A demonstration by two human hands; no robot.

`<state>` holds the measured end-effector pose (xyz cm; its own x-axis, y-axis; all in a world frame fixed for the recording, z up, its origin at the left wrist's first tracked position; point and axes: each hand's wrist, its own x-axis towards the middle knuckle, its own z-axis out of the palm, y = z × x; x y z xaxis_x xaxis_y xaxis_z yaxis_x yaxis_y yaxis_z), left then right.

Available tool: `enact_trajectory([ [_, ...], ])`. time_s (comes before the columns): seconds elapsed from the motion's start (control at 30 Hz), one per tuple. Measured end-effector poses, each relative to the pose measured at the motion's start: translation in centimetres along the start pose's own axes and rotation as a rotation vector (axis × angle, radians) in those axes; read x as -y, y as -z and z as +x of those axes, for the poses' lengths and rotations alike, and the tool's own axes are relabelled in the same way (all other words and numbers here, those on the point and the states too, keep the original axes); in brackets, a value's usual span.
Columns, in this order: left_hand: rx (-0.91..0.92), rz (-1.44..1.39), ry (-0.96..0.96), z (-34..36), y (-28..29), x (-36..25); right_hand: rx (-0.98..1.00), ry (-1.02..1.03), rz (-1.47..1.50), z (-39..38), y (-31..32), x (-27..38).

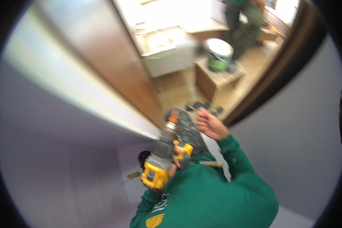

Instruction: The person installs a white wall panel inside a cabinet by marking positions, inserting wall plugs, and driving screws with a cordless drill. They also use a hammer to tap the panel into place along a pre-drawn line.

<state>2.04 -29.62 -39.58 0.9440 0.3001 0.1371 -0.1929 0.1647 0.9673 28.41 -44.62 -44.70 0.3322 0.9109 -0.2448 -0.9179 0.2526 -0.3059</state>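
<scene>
My left hand (174, 164) is closed around a grey-and-yellow cordless power tool (158, 163) with an orange tip, held low against my body. A second yellow-and-black piece (182, 151) sits against the same hand; I cannot tell whether it is part of that tool. My right hand (211, 125) is raised to the right of the tool, fingers curled in, with nothing visible in them. Below it are my speckled dark trousers (188, 127), a pale strip (218, 155) and a wooden piece (211, 163), too blurred to identify.
A doorway with brown jambs (125, 68) opens ahead between grey walls (300, 144). Beyond it stand a white bucket (219, 51) on a wooden box (212, 83), a pale cabinet (159, 60) and another person's legs (243, 26). A small wooden piece (133, 174) lies at lower left.
</scene>
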Motion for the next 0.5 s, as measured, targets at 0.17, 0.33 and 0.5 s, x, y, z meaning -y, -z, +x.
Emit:
enact_trajectory([
  [0.17,-0.082,-0.167,-0.128,-3.6,0.6,-12.8,0.015,0.172,-0.339,-2.1,-5.6,0.7],
  [0.33,-0.194,-0.128,-0.587,-5.6,5.9,-18.9,0.299,0.591,-0.612,0.5,-11.4,1.2],
  [0.5,-0.386,0.144,-0.802,-6.0,9.3,-28.2,0.416,0.961,-0.991,4.3,-17.5,1.0],
])
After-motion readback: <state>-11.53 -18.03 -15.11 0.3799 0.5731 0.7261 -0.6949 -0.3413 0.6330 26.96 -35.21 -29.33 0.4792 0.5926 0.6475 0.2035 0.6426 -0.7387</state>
